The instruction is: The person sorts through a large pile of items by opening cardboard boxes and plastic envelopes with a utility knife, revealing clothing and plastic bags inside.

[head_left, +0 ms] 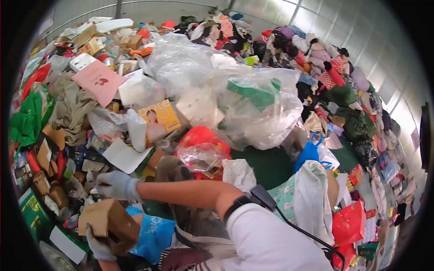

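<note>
My left hand (97, 246), in a grey glove, grips a brown cardboard box (108, 220) from below at the lower left. A blue sleeve (153, 235) covers that forearm. My right arm, in a white sleeve with a black wrist device (253, 198), crosses to the left. My right hand (116, 185), also gloved, rests on the heap just above the box, among small cartons and bottles. Its fingers curl downward, and I cannot see whether they hold anything.
A heap of mixed waste fills the view: a big clear plastic bag (253, 104), a red bag (203, 137), a pink sheet (99, 81), a yellow carton (160, 118), green cloth (25, 119) and white paper (124, 156). Piled clothing (334, 77) runs along the right.
</note>
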`<state>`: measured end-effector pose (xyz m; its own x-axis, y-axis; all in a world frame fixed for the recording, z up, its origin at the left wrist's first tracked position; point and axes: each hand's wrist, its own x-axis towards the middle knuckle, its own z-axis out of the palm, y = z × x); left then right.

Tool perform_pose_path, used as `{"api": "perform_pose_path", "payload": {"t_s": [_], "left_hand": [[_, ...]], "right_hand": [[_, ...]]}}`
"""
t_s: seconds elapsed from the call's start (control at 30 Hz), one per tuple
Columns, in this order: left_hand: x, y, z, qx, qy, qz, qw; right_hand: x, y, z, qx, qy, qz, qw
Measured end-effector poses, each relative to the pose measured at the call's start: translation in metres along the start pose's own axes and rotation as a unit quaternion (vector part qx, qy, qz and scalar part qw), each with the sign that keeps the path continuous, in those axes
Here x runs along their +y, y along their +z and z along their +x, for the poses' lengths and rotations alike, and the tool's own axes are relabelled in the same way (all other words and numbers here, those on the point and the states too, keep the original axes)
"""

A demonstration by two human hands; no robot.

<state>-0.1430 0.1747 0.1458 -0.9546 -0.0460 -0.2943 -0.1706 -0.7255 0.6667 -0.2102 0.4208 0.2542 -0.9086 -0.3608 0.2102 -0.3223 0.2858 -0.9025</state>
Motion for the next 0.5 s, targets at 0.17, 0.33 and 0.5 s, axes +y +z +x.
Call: {"api": "perform_pose_path", "payload": {"t_s": [0.17,0.33,0.5], "left_hand": [[0.008,0.018,0.081,-0.106,-0.147,-0.095,0.979],[-0.003,0.048,0.13,-0.095,-0.104,-0.08,0.987],[-0.008,0.057,0.159,0.012,-0.069,0.059,0.996]], "right_hand": [[0.032,0.022,-0.019,0.003,0.06,-0.009,0.998],[0.014,0.005,0.021,0.039,0.045,-0.188,0.98],[0.039,-0.002,0.087,0.048,0.064,-0.215,0.973]]}}
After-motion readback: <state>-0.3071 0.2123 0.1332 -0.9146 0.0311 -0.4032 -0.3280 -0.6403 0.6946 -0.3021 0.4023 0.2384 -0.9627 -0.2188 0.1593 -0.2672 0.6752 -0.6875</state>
